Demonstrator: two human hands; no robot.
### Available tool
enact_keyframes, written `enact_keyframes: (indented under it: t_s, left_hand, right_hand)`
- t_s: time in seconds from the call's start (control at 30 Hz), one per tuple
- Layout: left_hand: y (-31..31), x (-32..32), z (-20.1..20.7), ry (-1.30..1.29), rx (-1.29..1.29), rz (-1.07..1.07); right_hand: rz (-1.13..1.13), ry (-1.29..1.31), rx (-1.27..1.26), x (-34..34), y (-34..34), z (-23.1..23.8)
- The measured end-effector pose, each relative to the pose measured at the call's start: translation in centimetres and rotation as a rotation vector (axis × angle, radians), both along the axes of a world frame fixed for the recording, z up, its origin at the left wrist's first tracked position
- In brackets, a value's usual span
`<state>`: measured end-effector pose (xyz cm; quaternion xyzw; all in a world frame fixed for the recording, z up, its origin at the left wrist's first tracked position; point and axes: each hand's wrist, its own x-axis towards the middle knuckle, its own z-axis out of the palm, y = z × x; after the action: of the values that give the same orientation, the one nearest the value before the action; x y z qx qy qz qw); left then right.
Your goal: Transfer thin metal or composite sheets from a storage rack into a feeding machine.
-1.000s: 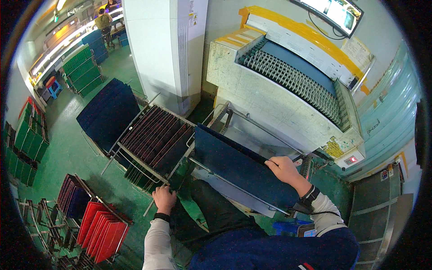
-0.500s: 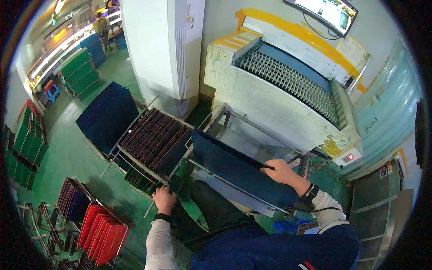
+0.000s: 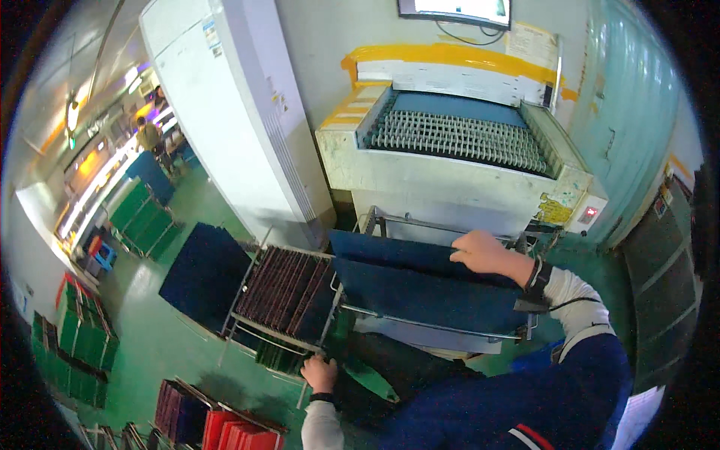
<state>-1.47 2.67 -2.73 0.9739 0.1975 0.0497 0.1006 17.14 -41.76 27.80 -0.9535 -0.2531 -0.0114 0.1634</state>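
My right hand [image 3: 486, 255] is closed on the top edge of a dark blue panel [image 3: 397, 247], which stands behind another dark blue panel [image 3: 427, 296]. A gap shows between their upper edges. Both stand in a metal-framed cart [image 3: 409, 219] in front of me. To the left is a wire rack [image 3: 279, 341] packed with several upright thin dark boards [image 3: 289, 289]. My left hand [image 3: 319, 373] is curled around the near corner of that rack's frame, its fingertips partly hidden.
A cream machine [image 3: 450, 187] with a bed of rollers [image 3: 457, 141] stands beyond the cart, under a wall screen [image 3: 454, 10]. A white cabinet [image 3: 232, 112] rises to its left. More dark blue panels [image 3: 206, 277] and racks with red boards [image 3: 240, 433] stand leftward.
My view has swung, so the scene sits lower and further right. The panel under my right hand has come apart from the one in front. My left hand stays at the rack corner.
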Motion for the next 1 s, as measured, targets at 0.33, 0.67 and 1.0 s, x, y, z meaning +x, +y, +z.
enact_keyframes:
  t_s: [0.33, 0.67, 1.0]
  left_hand:
    - [0.3, 0.5, -0.6, 0.12, -0.118, -0.023]
    - [-0.8, 1.0, 1.3, 0.158, -0.087, -0.02]
    - [-0.6, 0.9, 1.3, 0.181, -0.06, -0.009]
  right_hand:
    - [-0.13, -0.291, 0.09, 3.7, -7.1, 13.0]
    - [-0.343, -0.028, 1.623, 10.5, -15.3, 11.1]
    - [-0.413, 0.47, 1.929, 15.7, -13.9, -1.5]
